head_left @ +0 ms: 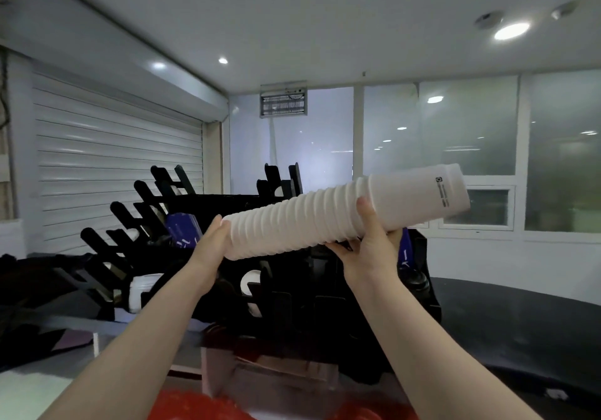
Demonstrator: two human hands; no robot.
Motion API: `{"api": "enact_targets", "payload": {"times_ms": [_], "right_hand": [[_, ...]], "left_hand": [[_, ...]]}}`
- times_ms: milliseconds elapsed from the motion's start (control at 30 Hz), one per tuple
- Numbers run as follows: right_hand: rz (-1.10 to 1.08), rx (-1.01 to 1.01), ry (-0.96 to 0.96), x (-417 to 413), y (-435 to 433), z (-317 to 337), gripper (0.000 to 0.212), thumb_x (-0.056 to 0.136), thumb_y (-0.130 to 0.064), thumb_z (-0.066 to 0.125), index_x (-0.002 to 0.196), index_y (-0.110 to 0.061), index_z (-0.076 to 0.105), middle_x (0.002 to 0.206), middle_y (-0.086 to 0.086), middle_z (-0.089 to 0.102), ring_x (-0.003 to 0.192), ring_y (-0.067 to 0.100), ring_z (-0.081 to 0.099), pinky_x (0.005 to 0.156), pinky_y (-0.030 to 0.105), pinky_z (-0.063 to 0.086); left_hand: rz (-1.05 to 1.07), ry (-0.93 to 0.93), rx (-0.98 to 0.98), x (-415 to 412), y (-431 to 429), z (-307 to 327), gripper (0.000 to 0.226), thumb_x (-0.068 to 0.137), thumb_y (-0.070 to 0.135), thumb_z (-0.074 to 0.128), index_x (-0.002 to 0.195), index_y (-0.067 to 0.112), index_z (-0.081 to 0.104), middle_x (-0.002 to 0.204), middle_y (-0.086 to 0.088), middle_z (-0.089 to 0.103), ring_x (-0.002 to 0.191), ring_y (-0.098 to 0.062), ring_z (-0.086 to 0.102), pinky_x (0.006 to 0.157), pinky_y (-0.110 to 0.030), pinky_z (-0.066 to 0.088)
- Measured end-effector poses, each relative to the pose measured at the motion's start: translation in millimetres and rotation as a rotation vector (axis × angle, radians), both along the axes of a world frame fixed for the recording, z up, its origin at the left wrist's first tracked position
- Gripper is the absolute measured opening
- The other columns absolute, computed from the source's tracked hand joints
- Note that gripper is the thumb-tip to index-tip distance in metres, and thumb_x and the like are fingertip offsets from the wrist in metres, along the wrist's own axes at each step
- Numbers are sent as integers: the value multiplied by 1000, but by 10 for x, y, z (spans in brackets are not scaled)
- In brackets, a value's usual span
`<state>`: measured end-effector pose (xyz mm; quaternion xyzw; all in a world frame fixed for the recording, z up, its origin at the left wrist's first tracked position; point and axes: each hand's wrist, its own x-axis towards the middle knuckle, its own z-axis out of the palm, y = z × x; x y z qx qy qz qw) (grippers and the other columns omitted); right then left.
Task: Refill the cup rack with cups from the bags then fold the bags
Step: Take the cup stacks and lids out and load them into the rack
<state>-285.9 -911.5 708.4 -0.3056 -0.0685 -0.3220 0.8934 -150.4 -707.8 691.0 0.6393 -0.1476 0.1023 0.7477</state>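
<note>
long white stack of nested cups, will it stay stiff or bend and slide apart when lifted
The long white stack of nested cups probably flexes: it bows slightly between the left hand pressing its lower end and the right hand gripping underneath. Likely light, held aloft. Tilted, cups might slip apart without that end support.

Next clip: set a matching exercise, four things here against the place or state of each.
1 left hand
2 right hand
3 stack of white cups
4 cup rack

A black, below the stack
B held tilted, right end higher
C against the stack's lower end
D gripping the stack from beneath

Pairs: 1-C, 2-D, 3-B, 4-A
</note>
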Motion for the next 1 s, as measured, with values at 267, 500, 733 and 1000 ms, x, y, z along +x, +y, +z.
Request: {"api": "enact_targets", "payload": {"times_ms": [267,500,733,1000], "right_hand": [[-385,-399,-153,460,500,608,67,67,-12,82,117,-38,45,119,-7,56,110,16,56,89,52,53],[-677,-738,-91,941,925,908,77,58,-27,87,122,-28,44,109,-16,58,98,2,59,88,43,54],[-745,-913,72,1345,1055,1145,85,44,-51,82,120,-37,45,108,-21,61,100,4,61,88,39,53],[-779,-1001,118,1592,1080,1144,90,48,-57,82,127,-34,45,114,-18,60,105,7,60,91,39,52]], "left_hand": [[-99,-88,146,860,145,299,30,93,16,43,118,3,55,102,-4,60,93,-17,55,83,-32,42],[-250,96,114,1454,164,175,26,99,28,42,91,15,64,97,-5,67,97,-19,59,97,-36,39],[-289,146,356,1918,54,-20,54,96,52,37,83,10,70,81,-3,71,88,-21,58,76,-31,39],[-450,311,285,2129,-38,-171,70,94,61,30,89,4,72,103,-15,69,102,-30,60,100,-44,40]]}}
